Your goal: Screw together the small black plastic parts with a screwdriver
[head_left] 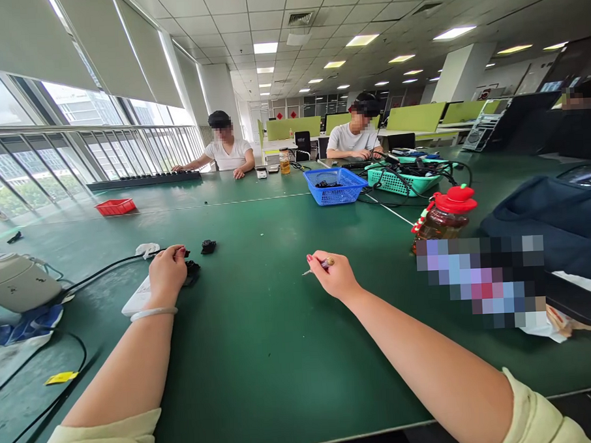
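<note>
My left hand (pixel 169 274) is closed in a pinch, with a small dark piece at the fingertips that I cannot make out. Right beside those fingers lies a black object (pixel 192 273), partly covered by the hand. A white flat box (pixel 138 296) shows under the left wrist, and a small black part (pixel 208 247) lies a little farther right. Out over the green table (pixel 261 340), my right hand (pixel 335 276) is shut on a slim pen-like tool (pixel 329 262). Its thin metal tip points left, and the fingers cover most of its shaft.
On the left are a whitish appliance (pixel 18 280), a black cable (pixel 102 272) and a red tray (pixel 115 207). A blue basket (pixel 336 192) and a green basket (pixel 401 181) stand farther back. A red-lidded jar (pixel 442 218) and dark bag (pixel 545 220) sit right. Two people sit opposite.
</note>
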`<state>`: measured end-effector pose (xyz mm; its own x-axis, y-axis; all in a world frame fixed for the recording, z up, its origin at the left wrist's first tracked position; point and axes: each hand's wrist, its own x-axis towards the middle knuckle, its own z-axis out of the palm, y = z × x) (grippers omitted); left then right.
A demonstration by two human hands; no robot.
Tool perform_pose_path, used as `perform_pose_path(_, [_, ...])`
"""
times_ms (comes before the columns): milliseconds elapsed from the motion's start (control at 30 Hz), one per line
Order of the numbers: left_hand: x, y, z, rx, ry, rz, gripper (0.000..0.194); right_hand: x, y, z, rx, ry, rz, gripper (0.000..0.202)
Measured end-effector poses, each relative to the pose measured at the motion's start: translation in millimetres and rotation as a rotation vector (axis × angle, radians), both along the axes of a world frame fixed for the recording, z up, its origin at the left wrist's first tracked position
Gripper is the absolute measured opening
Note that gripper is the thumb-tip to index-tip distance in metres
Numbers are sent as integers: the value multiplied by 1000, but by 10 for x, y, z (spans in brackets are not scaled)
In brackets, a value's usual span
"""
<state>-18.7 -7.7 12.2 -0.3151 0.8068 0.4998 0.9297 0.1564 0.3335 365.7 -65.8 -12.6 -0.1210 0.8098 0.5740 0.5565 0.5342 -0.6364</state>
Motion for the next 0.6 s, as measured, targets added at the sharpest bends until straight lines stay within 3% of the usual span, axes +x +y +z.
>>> perform_pose_path(200, [-78,-5,7,-179,191,49,52,-6,-14,26,-14,2,1,43])
perform_pose_path(600, [-165,89,-39,-256,269,-125,46,3,-19,23,-11,-7,1,43])
